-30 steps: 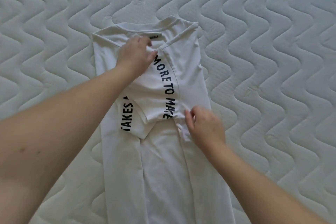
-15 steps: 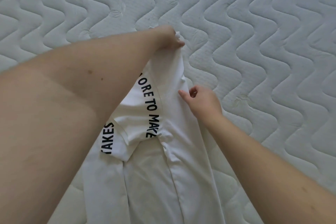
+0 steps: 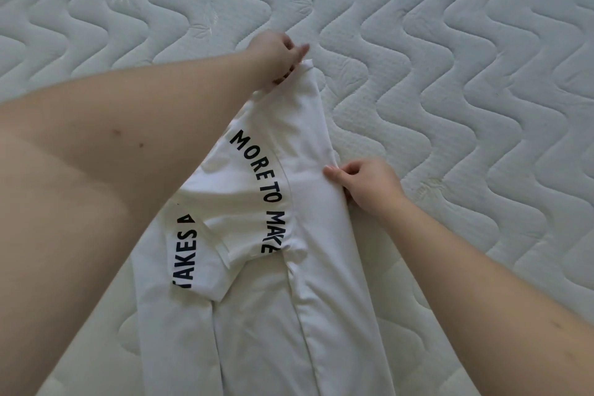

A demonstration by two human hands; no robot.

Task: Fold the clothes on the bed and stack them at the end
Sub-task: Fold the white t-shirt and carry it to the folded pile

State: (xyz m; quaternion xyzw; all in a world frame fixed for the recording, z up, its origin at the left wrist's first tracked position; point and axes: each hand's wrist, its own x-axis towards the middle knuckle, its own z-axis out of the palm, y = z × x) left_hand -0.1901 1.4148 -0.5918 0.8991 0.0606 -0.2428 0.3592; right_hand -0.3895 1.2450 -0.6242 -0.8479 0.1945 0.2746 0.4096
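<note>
Since a second ago my left hand (image 3: 276, 60) has travelled from the middle of the collar out to the far right corner of the white T-shirt (image 3: 308, 203), and my right hand (image 3: 363, 183) has slid up from the hem of the folded sleeve to the shirt's right edge, near the shoulder. I read that as both hands lining up along one side, squaring the long fold before the shirt gets doubled over; the stacking step is not yet begun. On the left hand the fingers are curled and pinch the corner of cloth at the collar, lifting it slightly. On the right, thumb and fingers (image 3: 332, 170) are bent and pinch the folded edge, knuckles resting on the quilted mattress (image 3: 450, 42). The shirt lies lengthwise in the middle of the mattress, both sides folded in, its black lettering partly showing on the tucked sleeves.
</note>
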